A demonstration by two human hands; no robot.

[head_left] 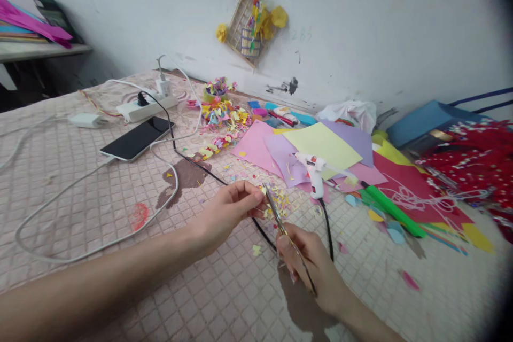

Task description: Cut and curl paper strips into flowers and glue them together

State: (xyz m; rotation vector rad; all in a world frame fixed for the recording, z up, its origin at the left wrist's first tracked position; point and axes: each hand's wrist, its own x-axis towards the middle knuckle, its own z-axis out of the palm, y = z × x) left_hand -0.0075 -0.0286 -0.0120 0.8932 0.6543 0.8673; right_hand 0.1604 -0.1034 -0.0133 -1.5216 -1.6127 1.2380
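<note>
My right hand (306, 262) is wrapped round a pair of scissors (274, 208), whose blades point up and away from me. Just left of the blades, my left hand (240, 200) pinches a small pale yellow piece of paper (263, 190) between thumb and fingertips. The blade tips are close to that piece; whether they touch it I cannot tell. Small paper scraps (282, 200) lie scattered beneath and behind both hands. A pale yellow cut-out (256, 250) rests on the cloth between my forearms.
A white glue gun (316, 176) with a black cord lies by coloured paper sheets (326, 144). Paper cut-outs (226, 117) are heaped near the wall. A phone (137, 139), a power strip (147, 109) and looping white cable are left. A green marker (395, 211) and red material (473, 160) are right.
</note>
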